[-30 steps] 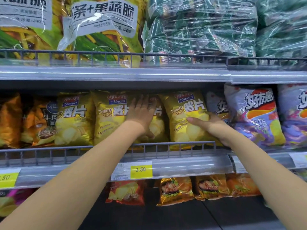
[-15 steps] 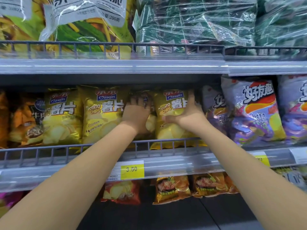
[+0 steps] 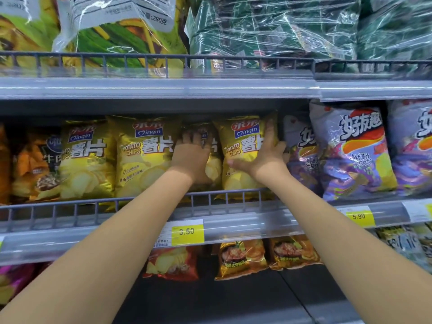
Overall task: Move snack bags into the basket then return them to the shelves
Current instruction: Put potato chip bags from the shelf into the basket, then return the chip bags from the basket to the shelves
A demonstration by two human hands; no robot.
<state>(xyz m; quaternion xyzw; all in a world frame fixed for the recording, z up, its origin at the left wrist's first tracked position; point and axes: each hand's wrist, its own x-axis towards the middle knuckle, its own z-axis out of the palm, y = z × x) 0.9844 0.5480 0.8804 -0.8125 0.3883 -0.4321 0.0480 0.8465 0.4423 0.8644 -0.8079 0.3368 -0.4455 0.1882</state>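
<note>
Store shelving, grey, with wire front rails. The middle shelf carries a row of yellow chip bags, with purple bags to the right. Left hand lies flat, fingers extended, on a recessed yellow bag. Right hand grasps the right edge of the neighbouring front yellow bag, thumb across its face. Both bags stand on the shelf behind the rail.
</note>
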